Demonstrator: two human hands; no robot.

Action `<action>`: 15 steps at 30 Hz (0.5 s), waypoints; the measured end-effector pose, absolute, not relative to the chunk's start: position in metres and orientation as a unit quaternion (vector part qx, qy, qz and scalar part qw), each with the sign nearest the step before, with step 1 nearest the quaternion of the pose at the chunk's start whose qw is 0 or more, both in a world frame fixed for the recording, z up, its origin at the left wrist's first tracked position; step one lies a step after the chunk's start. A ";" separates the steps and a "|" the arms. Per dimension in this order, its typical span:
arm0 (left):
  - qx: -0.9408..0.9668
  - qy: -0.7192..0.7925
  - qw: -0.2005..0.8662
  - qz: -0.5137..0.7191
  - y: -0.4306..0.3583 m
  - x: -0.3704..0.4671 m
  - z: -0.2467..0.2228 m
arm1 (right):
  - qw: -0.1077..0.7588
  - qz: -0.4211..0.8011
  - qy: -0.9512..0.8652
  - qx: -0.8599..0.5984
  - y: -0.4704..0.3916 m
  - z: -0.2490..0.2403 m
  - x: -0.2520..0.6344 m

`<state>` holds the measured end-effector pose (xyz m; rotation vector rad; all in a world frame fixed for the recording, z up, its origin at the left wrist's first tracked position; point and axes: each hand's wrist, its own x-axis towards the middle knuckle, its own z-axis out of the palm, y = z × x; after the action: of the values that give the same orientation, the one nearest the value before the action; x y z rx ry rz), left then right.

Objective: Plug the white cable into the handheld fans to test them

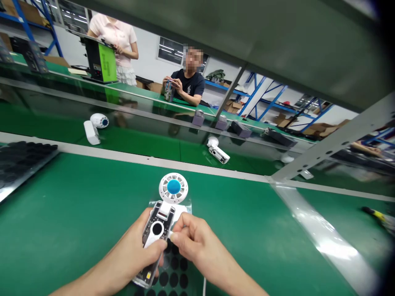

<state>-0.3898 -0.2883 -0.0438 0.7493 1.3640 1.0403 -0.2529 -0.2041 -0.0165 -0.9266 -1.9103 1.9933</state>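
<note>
A folding handheld fan [154, 236] with a clear casing lies tilted in my left hand [140, 242], whose fingers wrap its body and thumb presses the front. Its round white head [173, 188] with a blue centre points away from me. My right hand [193, 238] pinches a small white plug [170, 234] against the fan's right side; whether it is fully inserted is hidden by the fingers. A white cable [204, 285] hangs below my right wrist. Under the fan lies a sheet of round black stickers [174, 279], partly covered by my hands.
Beyond the metal rail, a green conveyor belt [148, 139] carries white fans [218, 151]. More black discs on a sheet [24, 164] lie at left. A metal post [333, 139] slants at right, near a yellow-black tool [378, 216]. Two people work across the line.
</note>
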 end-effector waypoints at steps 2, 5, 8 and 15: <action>0.331 0.592 0.587 0.442 -0.289 -0.388 -0.043 | 0.106 0.680 -0.654 -0.312 -0.202 -0.017 -0.253; 0.335 0.592 0.583 0.444 -0.289 -0.388 -0.043 | 0.087 0.686 -0.649 -0.317 -0.198 -0.017 -0.255; 0.335 0.582 0.585 0.455 -0.288 -0.388 -0.045 | 0.085 0.718 -0.618 -0.310 -0.195 -0.017 -0.256; 0.322 0.555 0.594 0.485 -0.287 -0.389 -0.051 | 0.104 0.749 -0.575 -0.311 -0.196 -0.021 -0.263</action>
<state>-0.3887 -0.2873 -0.0508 0.7489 1.2889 1.1272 -0.2627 -0.1956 -0.0206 -0.9182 -1.6947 2.2097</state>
